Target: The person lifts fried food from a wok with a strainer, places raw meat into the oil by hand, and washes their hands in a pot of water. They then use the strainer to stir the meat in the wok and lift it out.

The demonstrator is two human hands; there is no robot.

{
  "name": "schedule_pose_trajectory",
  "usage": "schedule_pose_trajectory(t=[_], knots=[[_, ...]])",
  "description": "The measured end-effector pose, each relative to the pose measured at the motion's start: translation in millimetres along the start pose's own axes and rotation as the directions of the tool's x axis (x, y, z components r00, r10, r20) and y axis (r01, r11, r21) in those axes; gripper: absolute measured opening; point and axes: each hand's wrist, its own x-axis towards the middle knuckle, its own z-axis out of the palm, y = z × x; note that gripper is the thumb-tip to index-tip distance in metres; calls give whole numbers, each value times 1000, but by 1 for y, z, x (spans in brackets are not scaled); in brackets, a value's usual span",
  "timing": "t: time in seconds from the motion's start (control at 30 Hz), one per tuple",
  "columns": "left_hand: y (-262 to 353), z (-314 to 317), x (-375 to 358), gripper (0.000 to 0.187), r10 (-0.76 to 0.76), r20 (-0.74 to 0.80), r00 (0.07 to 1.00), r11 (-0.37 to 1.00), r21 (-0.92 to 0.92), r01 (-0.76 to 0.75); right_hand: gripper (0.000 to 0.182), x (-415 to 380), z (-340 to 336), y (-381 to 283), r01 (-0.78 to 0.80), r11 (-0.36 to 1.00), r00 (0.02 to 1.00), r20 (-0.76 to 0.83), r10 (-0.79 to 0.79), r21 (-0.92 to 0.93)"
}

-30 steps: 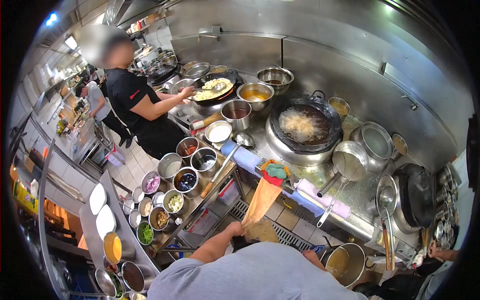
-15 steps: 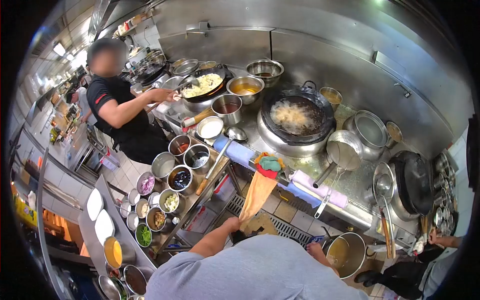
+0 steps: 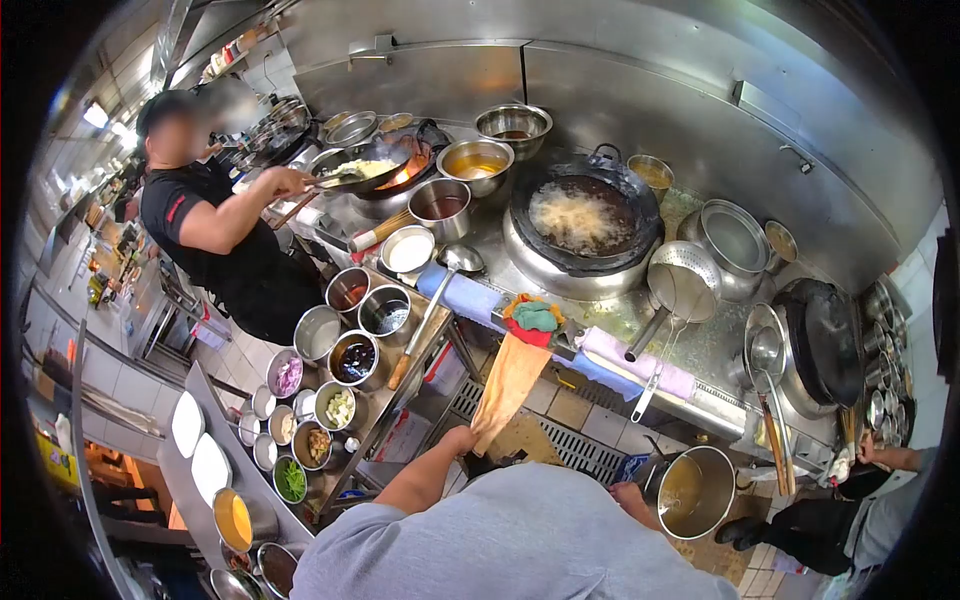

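Observation:
My left hand [image 3: 459, 440] is closed at the lower end of an orange cloth [image 3: 508, 388], which hangs from the stove's front edge. At the cloth's top are a red and a green cloth [image 3: 536, 317], bunched together. My right hand [image 3: 630, 496] is low at my right side, beside a large metal pot [image 3: 722, 508] holding yellowish liquid; its fingers are too small and partly hidden to read. On the stove ahead, a black wok [image 3: 648, 222] of dark oil bubbles with pale foam. A perforated strainer [image 3: 692, 262] rests to the right of that wok.
At left, a co-worker [image 3: 225, 215] holds a tilted wok [image 3: 385, 177] over flames. Ingredient pots [image 3: 350, 358] crowd the side counter. White plates [image 3: 188, 425] lie farther left. Another person's arm [image 3: 890, 456] shows at the right edge, near ladles [image 3: 768, 350] and a dark wok [image 3: 820, 350].
The co-worker's wok has gone from sitting level to tilted, with flames now showing beside it. My view has shifted slightly. My left hand stays at the orange cloth.

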Motion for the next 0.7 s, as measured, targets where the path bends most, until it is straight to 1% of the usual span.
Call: schedule_pose_trajectory(t=[0.03,0.07,0.1,0.13,0.17,0.2,0.23,0.27,0.3,0.33,0.37,0.4,0.47,0.5,0.57,0.7], knots=[[-6,8,9,49,10,-54,998,999,-41,-12,11,11,0,24,117,985,992,59,-110,-125],[-10,14,14,47,17,-108,994,996,-81,-26,12,15,1,37,236,941,969,131,-210,-241],[-8,13,12,47,17,-106,994,996,-81,-26,12,7,-1,15,234,942,969,131,-207,-240],[-3,11,9,45,14,-73,997,996,-82,-20,13,-5,-4,-21,-43,999,998,46,43,-10],[1,8,5,43,11,-41,999,996,-84,-14,15,-17,-7,-54,-300,925,953,23,303,235],[3,8,3,43,11,-40,999,996,-85,-14,15,-11,-7,-50,-301,925,952,23,304,233],[4,7,1,42,9,-36,999,994,-104,-12,14,7,-7,-26,-369,791,928,145,343,487],[5,7,1,42,7,-33,999,992,-124,-11,14,18,-7,-10,-430,585,899,272,342,688],[5,7,1,42,7,-33,999,992,-128,-11,14,19,-8,-12,-431,588,899,272,342,685],[5,8,1,41,-24,-34,999,986,-166,18,15,19,-7,-13,-306,804,952,179,249,510],[5,8,1,41,-54,-34,998,978,-203,46,17,20,-6,-14,-155,946,985,112,127,286],[4,9,2,41,-54,-34,998,978,-204,46,17,19,-5,-22,-154,946,986,112,127,285],[-2,11,7,39,-25,-74,997,986,-168,12,18,16,-5,-39,-284,875,952,9,305,393],[-5,13,9,39,-22,-75,997,986,-166,9,18,19,-5,-35,-283,874,952,6,305,394],[-7,15,15,39,-55,-66,996,981,-191,42,17,25,-7,-28,-301,874,951,49,306,382],[-10,17,16,40,-20,-54,998,983,-182,10,16,20,-5,-28,-288,845,950,24,311,450]])
